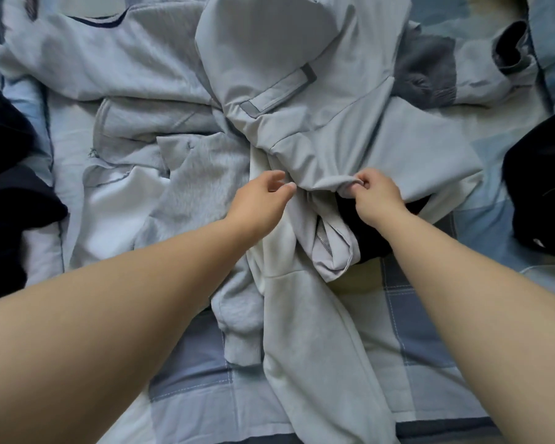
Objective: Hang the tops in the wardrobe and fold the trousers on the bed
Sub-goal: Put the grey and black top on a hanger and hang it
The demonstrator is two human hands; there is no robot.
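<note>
Seen from above, a person's two bare forearms reach forward over a bed covered by a blue, grey and white checked quilt, which is strewn with clothes. In the middle lies a pale grey garment, crumpled, with a darker grey strip across a flap near its centre and one long part trailing down toward the viewer. The right hand pinches a bunched fold at the garment's lower edge, fingers curled tightly round the cloth. The left hand hovers just beside that same fold, its fingers loosely bent and spread, thumb near the fabric, grasping nothing. A black item shows from under the pale garment, right below the right hand. To the left lie a fleecy light grey piece and a white piece, partly overlapping. Another light grey garment with a dark trim spreads across the upper left. Dark navy clothes sit at the left edge and right edge.
</note>
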